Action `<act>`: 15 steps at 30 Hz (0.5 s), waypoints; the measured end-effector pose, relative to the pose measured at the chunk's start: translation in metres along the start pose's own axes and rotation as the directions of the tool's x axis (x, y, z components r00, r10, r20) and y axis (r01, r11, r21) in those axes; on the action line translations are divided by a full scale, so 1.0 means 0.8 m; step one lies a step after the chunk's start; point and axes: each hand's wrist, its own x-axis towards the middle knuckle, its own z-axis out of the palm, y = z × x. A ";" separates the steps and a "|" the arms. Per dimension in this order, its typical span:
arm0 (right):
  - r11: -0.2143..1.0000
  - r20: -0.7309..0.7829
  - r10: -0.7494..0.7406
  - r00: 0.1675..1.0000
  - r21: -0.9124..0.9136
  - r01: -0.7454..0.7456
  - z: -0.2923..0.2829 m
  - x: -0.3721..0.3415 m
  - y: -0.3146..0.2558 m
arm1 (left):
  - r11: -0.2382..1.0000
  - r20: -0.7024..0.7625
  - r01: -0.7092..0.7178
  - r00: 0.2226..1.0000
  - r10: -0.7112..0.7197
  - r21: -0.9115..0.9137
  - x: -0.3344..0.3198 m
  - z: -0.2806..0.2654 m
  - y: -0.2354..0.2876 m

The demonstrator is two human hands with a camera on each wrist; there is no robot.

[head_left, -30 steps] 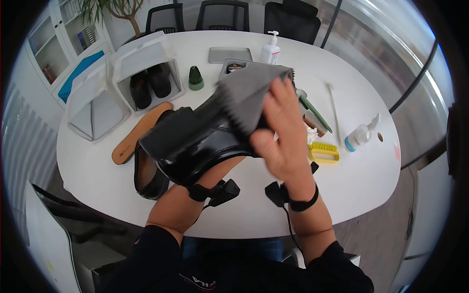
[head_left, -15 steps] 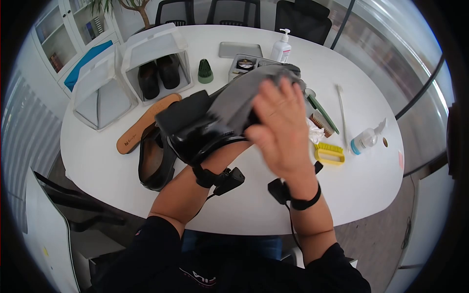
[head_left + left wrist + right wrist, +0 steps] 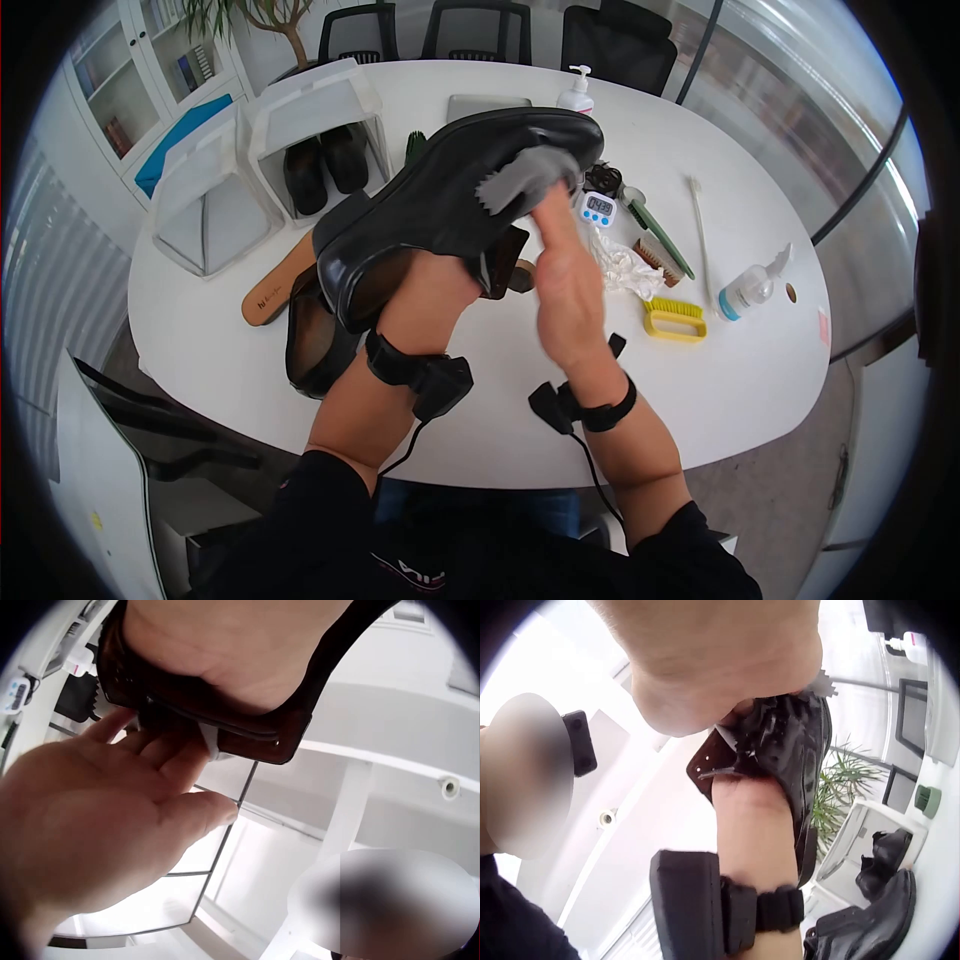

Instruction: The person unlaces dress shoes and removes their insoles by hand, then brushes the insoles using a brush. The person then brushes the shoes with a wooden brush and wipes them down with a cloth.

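A black leather loafer [image 3: 450, 180] is held up over the table, tilted, toe toward the far right. My left hand [image 3: 435, 285] reaches into its opening; its fingers are hidden inside, so I cannot tell how they lie. A grey cloth [image 3: 515, 182] with zigzag edges lies bunched against the shoe's side near the toe. My right hand [image 3: 570, 295] holds that cloth against the leather, its fingertips partly covered by it. In the left wrist view the right palm faces the camera, fingers bent up to the shoe's brown flap [image 3: 255, 742]. A second black shoe [image 3: 318, 340] rests on the table below.
At left lie a tan insole [image 3: 270, 290] and two white boxes, one [image 3: 375, 150] with black shoes inside. On the right are a timer [image 3: 597, 209], crumpled white paper [image 3: 625, 270], a yellow brush [image 3: 675, 322], a green-handled brush [image 3: 660, 235] and a spray bottle [image 3: 745, 287].
The shoe has turned and risen, its toe now at the far right with the opening toward me. The cloth has gone from spread out to bunched. The right hand has rotated edge-on.
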 end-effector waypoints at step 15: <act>0.663 0.086 -0.299 0.950 -0.697 0.272 -0.022 0.020 -0.023 | 0.988 -0.075 0.151 0.985 -0.153 -0.035 -0.011 0.025 0.011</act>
